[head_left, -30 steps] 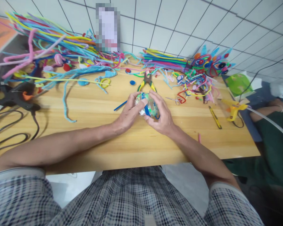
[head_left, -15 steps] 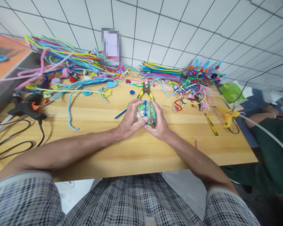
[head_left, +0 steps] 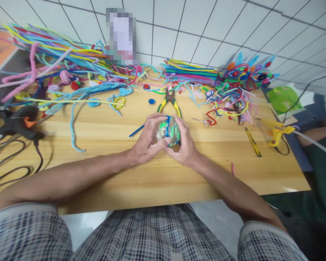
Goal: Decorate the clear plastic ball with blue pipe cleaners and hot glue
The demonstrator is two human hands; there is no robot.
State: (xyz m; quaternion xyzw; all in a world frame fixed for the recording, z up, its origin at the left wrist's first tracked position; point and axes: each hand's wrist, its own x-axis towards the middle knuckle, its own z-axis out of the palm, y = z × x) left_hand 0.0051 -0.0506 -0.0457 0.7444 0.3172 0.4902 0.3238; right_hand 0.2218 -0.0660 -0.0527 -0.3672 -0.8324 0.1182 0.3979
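Between my two hands is a clear, round ball (head_left: 162, 131) with green patches inside and a blue pipe cleaner running down its middle. My left hand (head_left: 149, 139) cups its left side, the thumb across the lower front. From the right, my right hand (head_left: 186, 143) wraps round it with fingers curled over the side. Just behind the ball lie yellow-and-green pliers (head_left: 170, 97), their handles pointing at me. A short blue stick (head_left: 136, 130) rests left of my left hand. Farther back is a small blue disc (head_left: 151, 101).
Pipe cleaners (head_left: 62, 47) heap at the back left; a second bundle (head_left: 190, 72) lies at centre back. A black glue gun (head_left: 20, 123) sits left. On the right are scissors (head_left: 203, 122), a yellow cutter (head_left: 252, 142), a yellow glue gun (head_left: 279, 133) and colourful fuzzy figures (head_left: 247, 74).
The camera view has shifted, so the table looks slightly nearer. Both hands keep hold of the ball, which shows nearly the same side.
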